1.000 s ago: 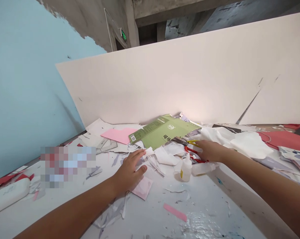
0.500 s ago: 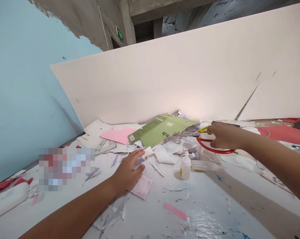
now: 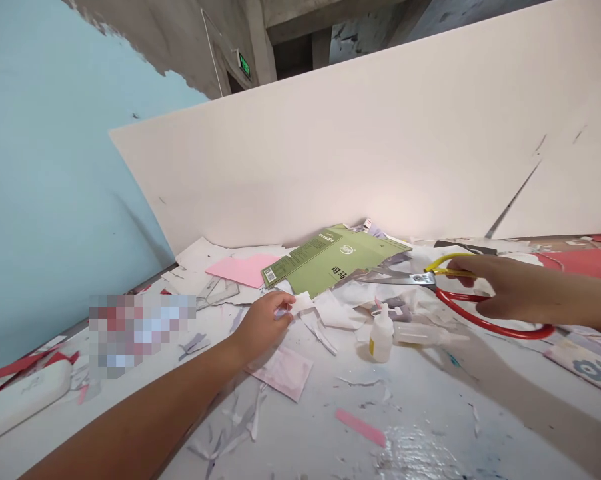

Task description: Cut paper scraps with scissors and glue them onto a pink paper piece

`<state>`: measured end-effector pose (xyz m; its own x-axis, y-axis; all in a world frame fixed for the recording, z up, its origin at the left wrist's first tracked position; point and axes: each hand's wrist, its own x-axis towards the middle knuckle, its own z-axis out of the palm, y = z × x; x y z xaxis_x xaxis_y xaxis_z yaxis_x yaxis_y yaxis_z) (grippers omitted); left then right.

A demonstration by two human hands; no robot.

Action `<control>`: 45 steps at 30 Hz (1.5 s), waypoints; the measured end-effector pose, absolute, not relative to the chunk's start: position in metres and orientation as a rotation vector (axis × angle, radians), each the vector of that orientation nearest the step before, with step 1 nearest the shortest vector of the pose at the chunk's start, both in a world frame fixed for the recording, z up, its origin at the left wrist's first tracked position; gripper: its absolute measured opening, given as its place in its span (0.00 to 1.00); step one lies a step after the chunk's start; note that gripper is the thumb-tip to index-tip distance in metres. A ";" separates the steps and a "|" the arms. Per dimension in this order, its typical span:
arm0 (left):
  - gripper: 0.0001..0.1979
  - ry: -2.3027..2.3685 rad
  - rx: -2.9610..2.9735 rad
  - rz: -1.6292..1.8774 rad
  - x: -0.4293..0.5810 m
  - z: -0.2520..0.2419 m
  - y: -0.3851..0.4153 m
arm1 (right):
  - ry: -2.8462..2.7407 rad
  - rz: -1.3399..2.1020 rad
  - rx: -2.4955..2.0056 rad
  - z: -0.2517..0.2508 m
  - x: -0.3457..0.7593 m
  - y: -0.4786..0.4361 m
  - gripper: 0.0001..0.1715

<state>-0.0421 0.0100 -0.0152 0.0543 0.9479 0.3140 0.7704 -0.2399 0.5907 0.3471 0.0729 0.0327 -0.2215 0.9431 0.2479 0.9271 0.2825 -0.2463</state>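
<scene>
My right hand (image 3: 500, 287) grips a pair of large scissors (image 3: 423, 280) with red and yellow handles. The blades point left, their tips near the lower edge of a torn green printed cardboard (image 3: 325, 260). Closed at the fingertips, my left hand (image 3: 265, 323) holds a small white paper piece (image 3: 304, 302) between thumb and fingers. Below that hand lies a pale pink square packet (image 3: 283, 373). A small white glue bottle (image 3: 381, 337) stands upright between the hands, and a clear plastic bottle (image 3: 415, 333) lies beside it.
Paper scraps (image 3: 330, 310) litter the white table. A pink sheet (image 3: 243, 269) lies behind my left hand, a pink strip (image 3: 360, 427) in front. A white panel (image 3: 330, 147) borders the back. On the left are a white case (image 3: 25, 400) and a blurred patch (image 3: 140, 333).
The scissors have come up and right, nearer to me, and show larger. My left thumb and fingers have drawn together at the white paper piece. The view has shifted slightly.
</scene>
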 end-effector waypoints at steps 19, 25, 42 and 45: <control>0.12 1.745 2.050 0.829 -0.037 0.003 0.036 | -2.596 -0.091 -1.231 0.014 0.257 0.085 0.27; 0.12 1.720 2.094 0.870 -0.034 0.006 0.035 | -2.662 -0.113 -1.111 0.012 0.243 0.088 0.31; 0.12 1.715 2.133 0.906 -0.035 0.006 0.039 | -2.753 -0.129 -1.059 0.004 0.212 0.100 0.24; 0.12 1.705 2.127 0.906 -0.034 0.007 0.039 | -2.756 -0.110 -1.099 0.003 0.209 0.101 0.24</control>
